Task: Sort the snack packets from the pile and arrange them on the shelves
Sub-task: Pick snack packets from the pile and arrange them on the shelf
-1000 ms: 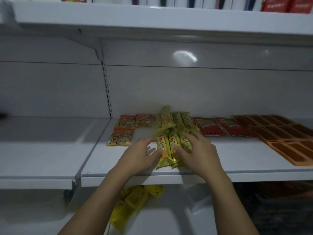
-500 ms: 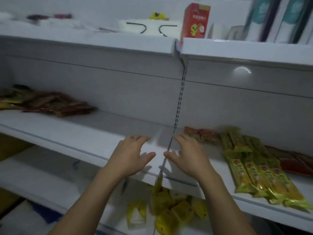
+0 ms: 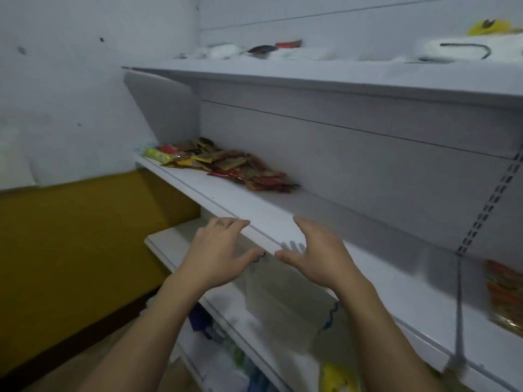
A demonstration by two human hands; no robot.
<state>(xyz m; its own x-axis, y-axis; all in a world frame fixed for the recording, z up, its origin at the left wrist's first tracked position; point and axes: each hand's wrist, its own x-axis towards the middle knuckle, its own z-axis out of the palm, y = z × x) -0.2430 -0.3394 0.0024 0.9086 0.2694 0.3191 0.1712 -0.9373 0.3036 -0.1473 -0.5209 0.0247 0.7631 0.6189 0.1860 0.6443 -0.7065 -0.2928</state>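
A mixed pile of snack packets (image 3: pixel 223 165), red, brown, yellow and green, lies at the far left end of the white middle shelf (image 3: pixel 283 213). My left hand (image 3: pixel 218 250) and my right hand (image 3: pixel 319 256) hover side by side over the shelf's front edge, well to the right of the pile. Both hands have spread, relaxed fingers and hold nothing. At the right edge of the view an orange and red packet (image 3: pixel 503 292) lies on the same shelf, blurred.
The upper shelf (image 3: pixel 311 77) carries white items and a yellow object (image 3: pixel 489 26). A lower shelf (image 3: pixel 175 244) juts out below my hands, with a yellow packet (image 3: pixel 336 377) and blurred blue and white goods under it. A yellow-brown wall panel (image 3: pixel 79 236) stands to the left.
The view has swung left along the shelf. My hands left the row of yellow packets, which are out of view, and moved empty towards the mixed pile.
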